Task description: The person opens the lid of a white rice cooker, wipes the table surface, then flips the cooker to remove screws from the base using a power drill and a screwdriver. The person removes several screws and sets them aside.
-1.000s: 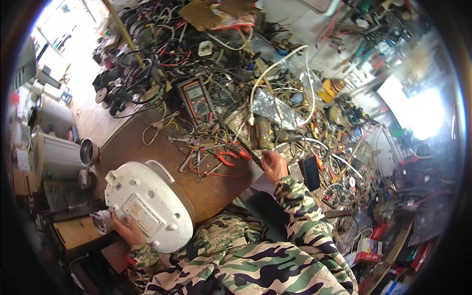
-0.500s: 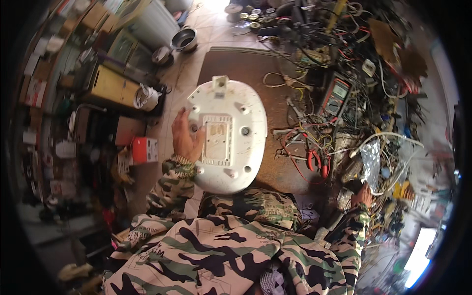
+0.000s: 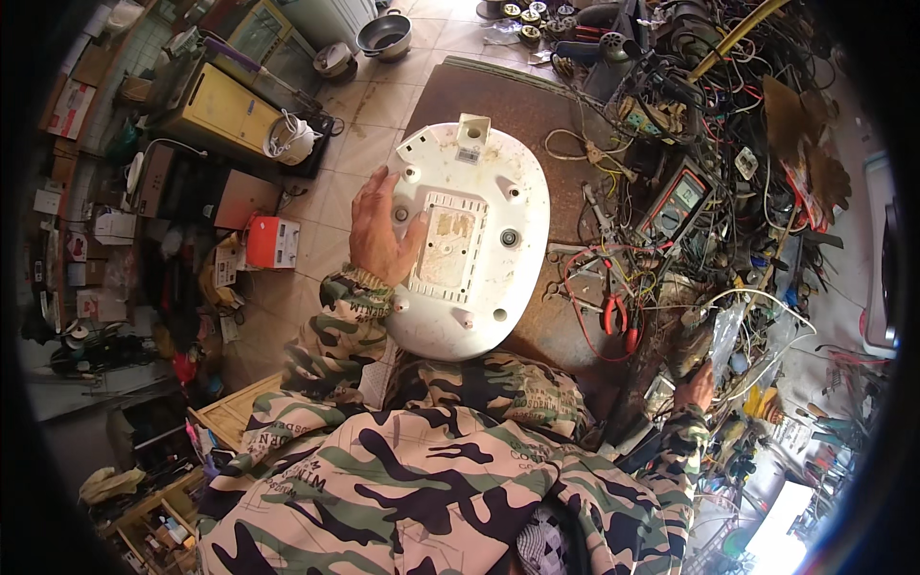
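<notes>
A white oval plastic appliance base [image 3: 522, 287] lies with its underside up, its near end by my lap and its far part over the brown table. It has screw posts, round holes and a slotted, stained panel in the middle. My left hand [image 3: 377, 235] grips its left edge, thumb resting on the underside and fingers along the rim. Off to the right, my right hand [image 3: 698, 388] reaches into the clutter beside a clear plastic bag [image 3: 726, 331]. Its fingertips are hidden, so whether it holds anything does not show.
Red-handled pliers [image 3: 613, 314] and other hand tools lie on the brown table [image 3: 460, 91], near a multimeter [image 3: 677, 203]. Tangled cables and parts crowd the right side. On the floor to the left stand a red and white box [image 3: 272, 241] and a dark pan [image 3: 384, 36].
The view has shifted, so the scene sits differently in the picture. My left hand keeps its place on the base. My right hand stays in the clutter, its fingers now more hidden.
</notes>
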A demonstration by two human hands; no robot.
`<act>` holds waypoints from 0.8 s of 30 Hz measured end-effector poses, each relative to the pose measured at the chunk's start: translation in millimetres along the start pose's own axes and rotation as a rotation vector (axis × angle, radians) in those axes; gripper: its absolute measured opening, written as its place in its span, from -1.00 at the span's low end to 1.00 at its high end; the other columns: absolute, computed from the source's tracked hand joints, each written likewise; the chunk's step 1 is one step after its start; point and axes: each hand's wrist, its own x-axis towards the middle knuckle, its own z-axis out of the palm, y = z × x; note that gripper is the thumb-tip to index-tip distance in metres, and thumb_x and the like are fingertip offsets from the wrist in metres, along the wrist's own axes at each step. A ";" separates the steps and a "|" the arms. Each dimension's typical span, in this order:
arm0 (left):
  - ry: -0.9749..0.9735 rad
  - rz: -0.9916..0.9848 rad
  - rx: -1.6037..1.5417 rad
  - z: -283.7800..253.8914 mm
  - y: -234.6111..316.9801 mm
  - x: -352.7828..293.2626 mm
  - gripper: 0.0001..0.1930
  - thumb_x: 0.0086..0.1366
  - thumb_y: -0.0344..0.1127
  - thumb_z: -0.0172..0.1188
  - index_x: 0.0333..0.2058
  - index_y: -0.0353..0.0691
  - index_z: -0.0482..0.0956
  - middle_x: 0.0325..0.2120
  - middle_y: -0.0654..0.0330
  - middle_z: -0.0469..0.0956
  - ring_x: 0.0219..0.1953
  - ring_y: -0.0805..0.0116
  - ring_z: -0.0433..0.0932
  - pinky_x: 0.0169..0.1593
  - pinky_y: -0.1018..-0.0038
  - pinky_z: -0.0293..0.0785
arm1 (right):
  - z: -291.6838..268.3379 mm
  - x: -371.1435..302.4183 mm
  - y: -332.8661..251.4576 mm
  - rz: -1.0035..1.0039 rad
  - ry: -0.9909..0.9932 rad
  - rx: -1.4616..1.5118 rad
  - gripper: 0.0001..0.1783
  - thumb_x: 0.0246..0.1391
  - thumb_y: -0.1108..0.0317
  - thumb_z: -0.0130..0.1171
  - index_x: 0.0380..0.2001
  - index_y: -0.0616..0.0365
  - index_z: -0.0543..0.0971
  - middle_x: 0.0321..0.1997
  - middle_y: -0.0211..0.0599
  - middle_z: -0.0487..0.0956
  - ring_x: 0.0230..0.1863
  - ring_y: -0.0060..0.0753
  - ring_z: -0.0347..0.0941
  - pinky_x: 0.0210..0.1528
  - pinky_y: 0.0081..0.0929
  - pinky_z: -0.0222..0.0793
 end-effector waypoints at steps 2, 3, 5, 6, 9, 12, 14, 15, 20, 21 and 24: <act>-0.013 -0.009 0.013 -8.3 -6.2 -2.8 -0.28 0.23 -0.26 0.28 0.32 -0.37 0.25 0.31 -0.24 0.29 0.34 -0.21 0.27 0.40 0.03 0.17 | -39.2 0.2 -0.8 -0.032 0.030 0.357 -0.47 0.03 0.29 0.31 0.05 0.33 0.53 -0.01 0.08 0.64 -0.01 0.13 0.60 -0.06 -0.06 0.56; -0.021 -0.008 0.016 -8.3 -6.9 -3.2 -0.28 0.24 -0.26 0.27 0.33 -0.37 0.25 0.32 -0.23 0.29 0.34 -0.20 0.27 0.41 0.04 0.16 | -52.0 -0.6 7.3 0.058 0.018 0.558 -0.50 0.02 0.29 0.32 0.01 0.33 0.55 -0.05 0.02 0.65 -0.05 0.06 0.61 -0.07 -0.09 0.57; -0.029 0.005 0.028 -8.7 -3.8 1.3 -0.29 0.26 -0.27 0.25 0.33 -0.37 0.24 0.32 -0.23 0.28 0.35 -0.18 0.27 0.41 0.06 0.15 | -60.2 13.2 44.1 0.230 -0.018 0.976 -0.56 0.00 0.29 0.34 -0.07 0.31 0.60 -0.13 -0.10 0.67 -0.13 -0.08 0.64 -0.09 -0.14 0.59; -0.025 0.011 0.026 -8.0 -6.0 0.4 -0.29 0.26 -0.27 0.25 0.33 -0.37 0.23 0.32 -0.23 0.28 0.35 -0.18 0.27 0.41 0.06 0.15 | -60.3 23.7 63.7 0.309 -0.037 1.182 -0.59 -0.01 0.29 0.35 -0.11 0.31 0.63 -0.17 -0.16 0.68 -0.17 -0.16 0.65 -0.10 -0.16 0.59; -0.014 0.030 0.019 -5.9 -9.6 -1.1 -0.29 0.25 -0.28 0.26 0.33 -0.37 0.24 0.32 -0.23 0.29 0.35 -0.18 0.27 0.40 0.06 0.16 | -68.4 36.7 102.9 0.425 -0.200 1.871 -0.60 0.20 0.21 0.24 0.02 0.23 0.59 -0.10 -0.14 0.68 -0.08 -0.15 0.65 -0.06 -0.26 0.62; -0.010 0.023 -0.011 -3.9 -6.2 -1.0 -0.30 0.25 -0.30 0.27 0.32 -0.37 0.26 0.31 -0.23 0.29 0.34 -0.19 0.27 0.40 0.06 0.18 | -76.9 33.0 125.8 0.494 -0.204 2.139 -0.46 0.29 0.05 0.13 0.19 0.17 0.48 0.03 -0.10 0.64 -0.04 -0.14 0.64 -0.03 -0.15 0.64; -0.010 0.003 -0.005 -8.7 -5.9 -2.9 -0.30 0.24 -0.30 0.28 0.32 -0.37 0.27 0.31 -0.23 0.29 0.34 -0.19 0.27 0.39 0.06 0.20 | -95.8 24.7 101.9 0.547 -0.096 2.172 -0.43 0.24 0.01 0.16 0.18 0.16 0.49 0.03 -0.10 0.64 -0.03 -0.14 0.64 -0.02 -0.09 0.65; -0.010 -0.004 -0.012 -8.0 -7.0 -3.1 -0.31 0.24 -0.31 0.28 0.32 -0.37 0.27 0.31 -0.23 0.29 0.34 -0.20 0.28 0.39 0.06 0.20 | -100.0 20.0 102.3 0.585 0.033 2.157 -0.40 0.21 0.00 0.19 0.19 0.16 0.48 0.02 -0.09 0.64 -0.04 -0.17 0.65 0.00 -0.03 0.65; -0.009 0.000 -0.031 -7.6 -5.2 -1.0 -0.27 0.23 -0.21 0.33 0.28 -0.42 0.27 0.28 -0.31 0.32 0.35 -0.25 0.27 0.41 -0.01 0.15 | -131.9 -17.2 86.0 0.652 0.237 2.165 -0.49 0.26 0.04 0.16 0.11 0.18 0.51 -0.06 -0.10 0.63 -0.22 -0.36 0.65 -0.27 -0.37 0.70; -0.011 0.024 -0.029 -8.3 -4.5 1.1 -0.27 0.22 -0.21 0.33 0.28 -0.41 0.27 0.29 -0.31 0.31 0.34 -0.28 0.26 0.41 -0.03 0.14 | -136.2 -32.1 84.9 0.702 0.339 2.128 -0.48 0.26 0.05 0.16 0.13 0.19 0.48 -0.03 -0.12 0.61 -0.18 -0.34 0.63 -0.25 -0.37 0.69; -0.012 0.015 -0.011 -11.6 -5.4 -2.7 -0.26 0.21 -0.22 0.34 0.28 -0.40 0.26 0.30 -0.31 0.28 0.34 -0.28 0.25 0.41 -0.04 0.14 | -159.2 -65.1 64.6 0.713 0.511 2.058 -0.46 0.26 0.07 0.16 0.16 0.20 0.45 0.01 -0.14 0.57 -0.10 -0.32 0.59 -0.19 -0.37 0.66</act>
